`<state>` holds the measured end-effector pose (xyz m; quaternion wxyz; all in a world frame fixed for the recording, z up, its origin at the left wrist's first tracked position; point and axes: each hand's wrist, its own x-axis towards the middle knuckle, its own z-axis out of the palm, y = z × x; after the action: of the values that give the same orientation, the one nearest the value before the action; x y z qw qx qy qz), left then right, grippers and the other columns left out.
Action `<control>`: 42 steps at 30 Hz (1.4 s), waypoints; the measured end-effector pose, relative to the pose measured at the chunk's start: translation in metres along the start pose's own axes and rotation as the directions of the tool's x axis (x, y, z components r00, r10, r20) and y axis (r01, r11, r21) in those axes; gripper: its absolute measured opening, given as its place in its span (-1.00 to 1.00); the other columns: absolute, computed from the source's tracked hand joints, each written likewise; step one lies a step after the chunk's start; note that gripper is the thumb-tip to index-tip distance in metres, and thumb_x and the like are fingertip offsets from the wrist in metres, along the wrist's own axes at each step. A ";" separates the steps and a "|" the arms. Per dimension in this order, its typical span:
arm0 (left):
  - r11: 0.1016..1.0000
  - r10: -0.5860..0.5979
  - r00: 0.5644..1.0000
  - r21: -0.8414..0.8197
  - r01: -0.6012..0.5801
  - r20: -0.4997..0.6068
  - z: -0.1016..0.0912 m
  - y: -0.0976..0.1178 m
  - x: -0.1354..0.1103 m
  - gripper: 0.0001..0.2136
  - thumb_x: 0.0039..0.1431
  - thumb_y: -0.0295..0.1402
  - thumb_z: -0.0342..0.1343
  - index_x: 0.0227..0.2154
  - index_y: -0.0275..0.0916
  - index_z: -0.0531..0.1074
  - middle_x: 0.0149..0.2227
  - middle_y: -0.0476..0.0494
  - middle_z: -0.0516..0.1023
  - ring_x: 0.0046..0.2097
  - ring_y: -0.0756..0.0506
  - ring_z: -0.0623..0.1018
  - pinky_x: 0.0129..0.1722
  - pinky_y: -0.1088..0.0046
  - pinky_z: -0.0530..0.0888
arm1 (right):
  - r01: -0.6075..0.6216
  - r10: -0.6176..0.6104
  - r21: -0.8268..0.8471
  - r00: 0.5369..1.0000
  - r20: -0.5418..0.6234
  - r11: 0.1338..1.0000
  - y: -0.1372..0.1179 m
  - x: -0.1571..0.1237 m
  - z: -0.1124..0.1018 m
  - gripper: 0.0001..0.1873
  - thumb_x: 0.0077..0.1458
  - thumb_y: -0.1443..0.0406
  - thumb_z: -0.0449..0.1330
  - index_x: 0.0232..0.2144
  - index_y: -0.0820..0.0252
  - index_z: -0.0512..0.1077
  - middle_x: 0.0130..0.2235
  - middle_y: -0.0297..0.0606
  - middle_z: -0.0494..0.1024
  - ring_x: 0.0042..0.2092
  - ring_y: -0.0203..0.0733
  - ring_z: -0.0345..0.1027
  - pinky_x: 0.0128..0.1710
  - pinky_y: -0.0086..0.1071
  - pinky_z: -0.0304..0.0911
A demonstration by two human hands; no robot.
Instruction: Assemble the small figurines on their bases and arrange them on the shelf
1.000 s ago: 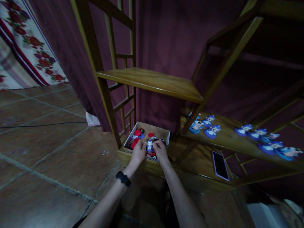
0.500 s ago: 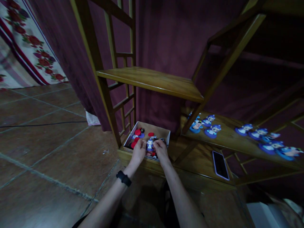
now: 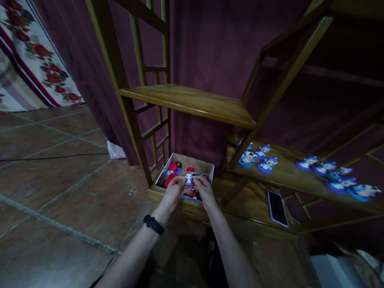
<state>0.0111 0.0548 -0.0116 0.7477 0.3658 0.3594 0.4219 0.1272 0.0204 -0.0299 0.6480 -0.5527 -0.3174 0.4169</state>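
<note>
Wooden shelf (image 3: 247, 202) below, left hand (image 3: 173, 191) and right hand (image 3: 205, 190) face inward, gripping a figurine (image 3: 189, 177).

Dim light here, purple curtain (image 3: 207, 48) behind the wooden shelf unit (image 3: 189, 102), tiled floor (image 3: 60, 192) left of it, floral cloth (image 3: 54, 78) farther left!

Open gap btwn box (image 3: 200, 163) & shelf board (image 3: 189, 103) above; slanted post (image 3: 282, 85) obstructs R side.

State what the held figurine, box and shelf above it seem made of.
Figurine: probably moulded plastic, its colours bright, finish smooth-looking. Box: likely cardboard, with thin walls, matte and tan inside. Shelf: apparently varnished wood, showing grain and a sheen.
</note>
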 end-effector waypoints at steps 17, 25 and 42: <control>0.856 0.319 0.940 0.391 -0.339 0.119 0.001 -0.016 0.008 -0.69 -0.24 -0.54 0.15 -0.34 -0.25 0.29 -0.27 -0.08 0.45 -0.17 -0.06 0.45 -0.14 0.38 0.37 | 0.025 -0.026 0.014 0.996 0.080 1.000 0.004 0.003 -0.005 -0.72 -0.32 0.37 0.22 -0.40 0.18 0.42 -0.35 -0.33 0.55 -0.29 -0.21 0.39 -0.21 -0.32 0.26; 0.571 0.417 0.870 0.669 -0.476 0.264 -0.004 -0.025 0.006 -0.62 -0.10 -0.55 0.06 -0.14 -0.19 0.28 -0.22 -0.11 0.47 -0.20 -0.10 0.49 -0.16 0.33 0.40 | 0.018 -0.020 0.019 0.996 0.088 1.000 0.000 -0.002 -0.004 -0.72 -0.30 0.33 0.22 -0.39 0.18 0.39 -0.35 -0.33 0.54 -0.28 -0.20 0.39 -0.17 -0.30 0.25; -0.277 0.275 0.733 0.781 -0.559 0.622 -0.003 -0.022 -0.009 -0.43 0.07 -0.57 -0.16 0.19 -0.36 -0.10 0.11 -0.49 0.23 0.09 -0.24 0.35 -0.01 0.23 0.30 | -0.047 0.047 -0.001 0.996 0.078 0.999 0.009 -0.003 -0.013 -0.59 -0.31 0.29 0.26 -0.29 0.18 0.34 -0.35 -0.34 0.51 -0.32 -0.24 0.37 -0.24 -0.34 0.26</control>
<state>0.0131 0.0387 -0.0299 0.0682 0.9216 0.3132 0.2188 0.1355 0.0125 -0.0413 0.6254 -0.5431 -0.3291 0.4535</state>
